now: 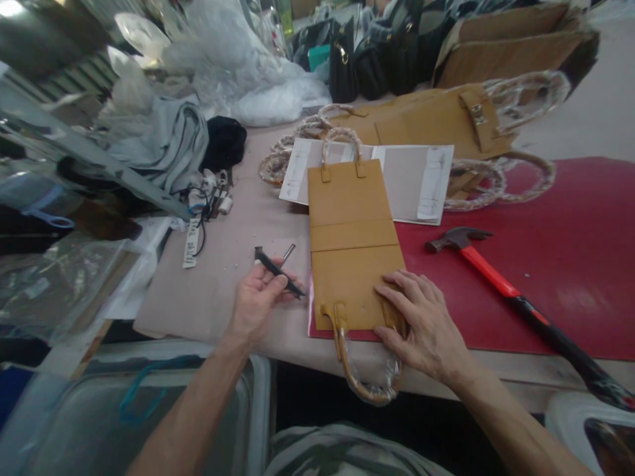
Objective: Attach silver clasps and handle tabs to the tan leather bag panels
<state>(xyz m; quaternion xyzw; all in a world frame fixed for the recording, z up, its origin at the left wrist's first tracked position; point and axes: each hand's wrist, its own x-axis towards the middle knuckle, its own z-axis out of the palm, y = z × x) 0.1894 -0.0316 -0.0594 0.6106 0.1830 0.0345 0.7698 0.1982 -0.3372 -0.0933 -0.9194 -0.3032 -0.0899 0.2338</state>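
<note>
A tan leather bag panel lies on the table with a plastic-wrapped handle at each end. My right hand rests on its lower right corner, fingers spread over the base of the near handle. Left of the panel, my left hand is closed around a black punch-like tool. A thin metal rod also sticks up from the same hand; its lower part is hidden by the fingers. The near handle hangs past the table's front edge.
A claw hammer with a red and black grip lies on the red mat to the right. More tan bag pieces and a grey-white board sit behind. Small hardware, grey cloth and a cardboard box stand around.
</note>
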